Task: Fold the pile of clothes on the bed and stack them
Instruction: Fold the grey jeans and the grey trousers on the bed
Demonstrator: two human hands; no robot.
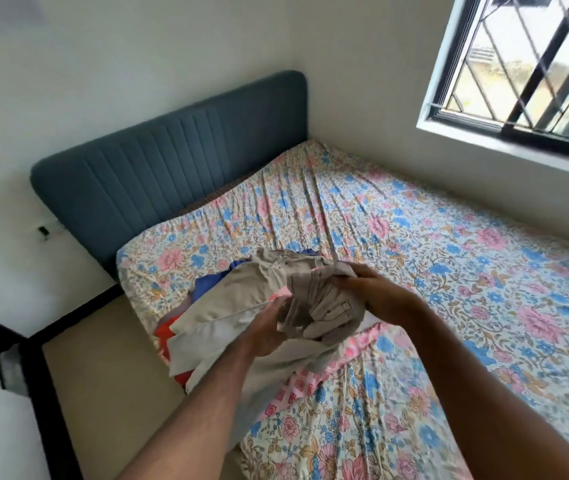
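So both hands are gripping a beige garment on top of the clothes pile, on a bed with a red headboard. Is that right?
Not quite: the headboard is blue-grey, not red, as the head view shows. The rest holds: the left hand and the right hand both grip the beige garment on top of the clothes pile, which lies on the bed.

Pile of clothes [258, 306] on bed's [449, 271] left edge, headboard [172, 168] behind, window [525, 64] at far right.

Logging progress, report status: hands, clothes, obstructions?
Left hand and right hand both grip beige garment. Pile unfolded at bed edge. No obstruction seen.
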